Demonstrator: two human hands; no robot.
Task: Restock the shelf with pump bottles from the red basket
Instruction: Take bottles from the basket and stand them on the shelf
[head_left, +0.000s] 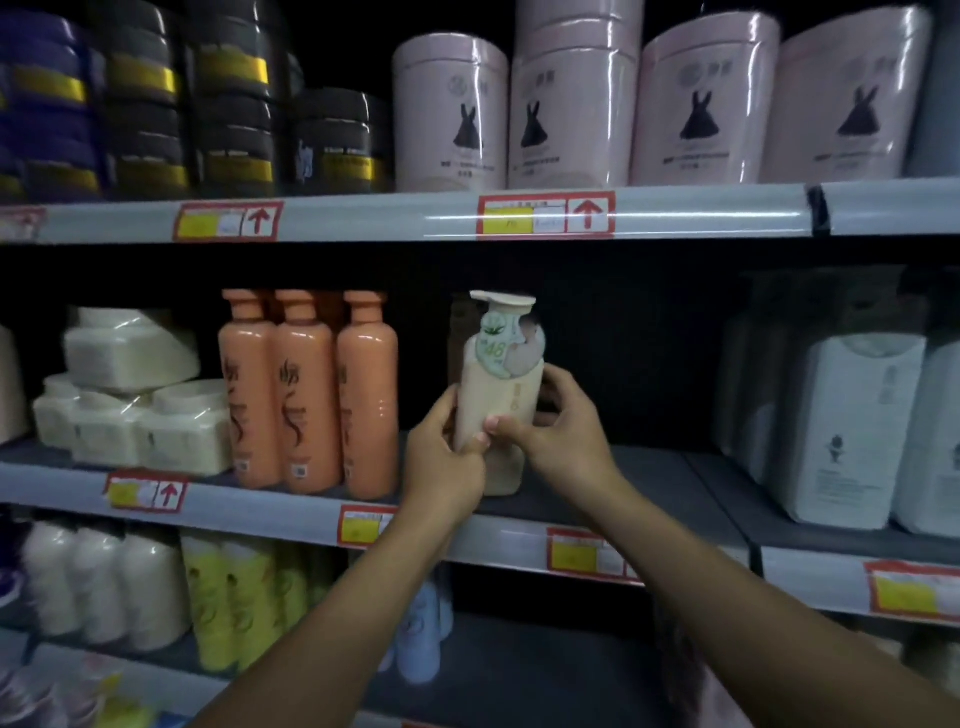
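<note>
A dim store shelf (597, 470) carries a cream pump bottle (501, 400) upright near its front edge, beside orange bottles (306, 395); left hand (444, 457) and right hand (556, 428) both grip its lower body.

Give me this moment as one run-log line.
step: placing | item: cream pump bottle | left hand: holds bottle | right hand: holds bottle | spot: middle shelf, right of orange bottles | basket: unseen
</note>
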